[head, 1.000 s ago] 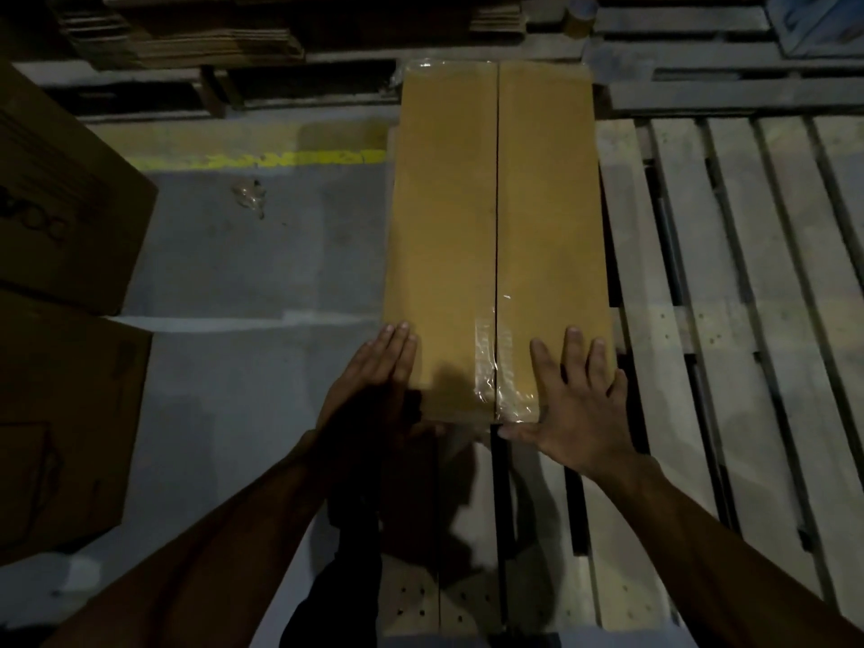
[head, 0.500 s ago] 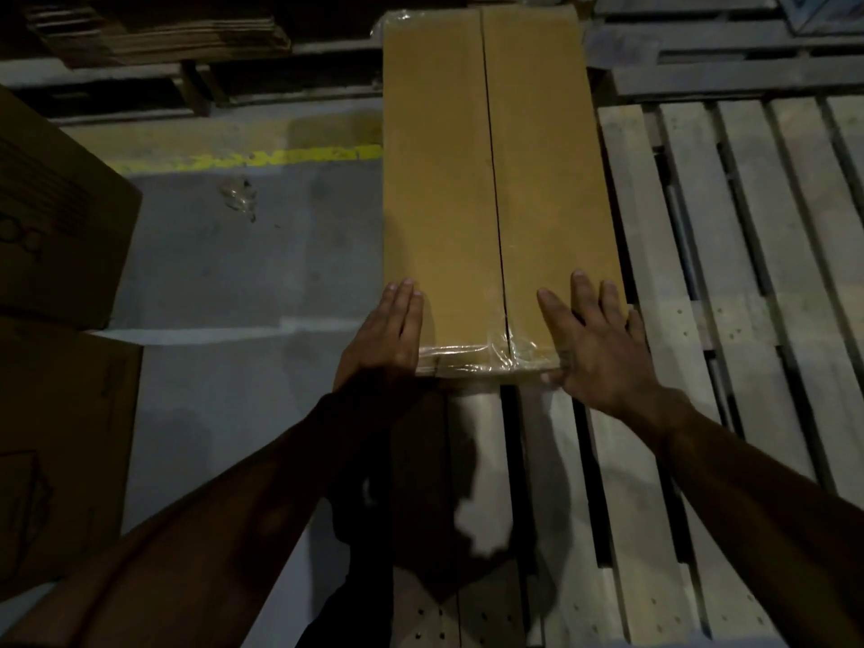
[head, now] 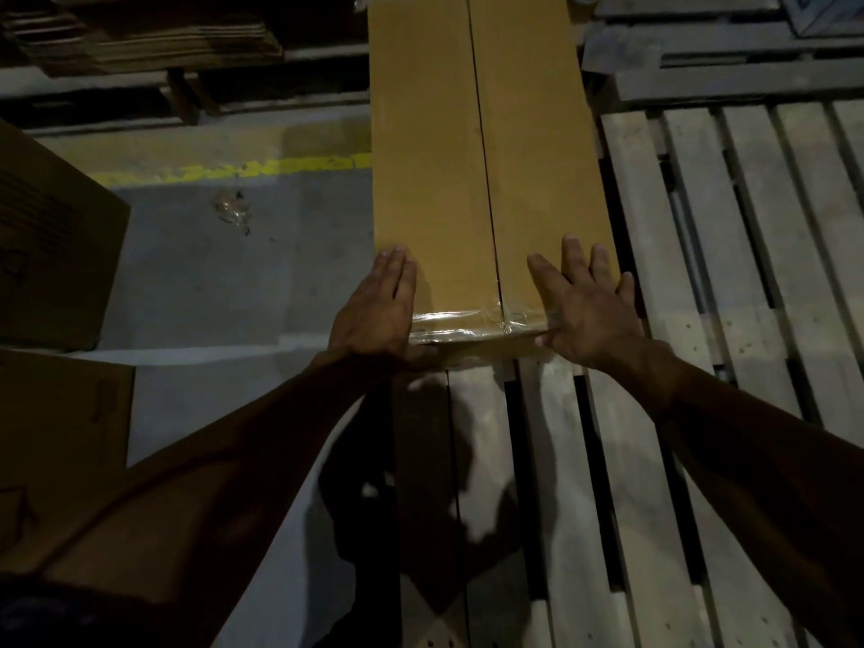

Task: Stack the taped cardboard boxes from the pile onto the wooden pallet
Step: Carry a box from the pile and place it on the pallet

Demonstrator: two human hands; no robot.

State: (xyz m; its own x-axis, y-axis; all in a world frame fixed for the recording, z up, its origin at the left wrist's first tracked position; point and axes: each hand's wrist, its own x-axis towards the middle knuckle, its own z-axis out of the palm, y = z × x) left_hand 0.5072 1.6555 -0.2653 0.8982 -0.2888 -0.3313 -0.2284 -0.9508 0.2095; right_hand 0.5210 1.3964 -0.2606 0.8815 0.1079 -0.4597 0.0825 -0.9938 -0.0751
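A long tan cardboard box (head: 481, 161) lies along the left edge of the wooden pallet (head: 729, 282), its centre seam running away from me and clear tape across its near end. My left hand (head: 378, 311) lies flat with straight fingers against the box's near left corner. My right hand (head: 586, 304) rests on the near right corner, fingers spread and straight on the top face. The box's far end runs out of the top of the view.
Brown cardboard boxes (head: 51, 254) stand piled at the left on the grey floor. A yellow floor line (head: 224, 171) and a scrap of clear tape (head: 231, 210) lie beyond them. Flattened cardboard (head: 154, 35) and other pallets (head: 729, 72) sit at the back.
The box has slid away from me along the pallet, with both hands following at its near end. My right hand shifted from the near edge onto the top corner.
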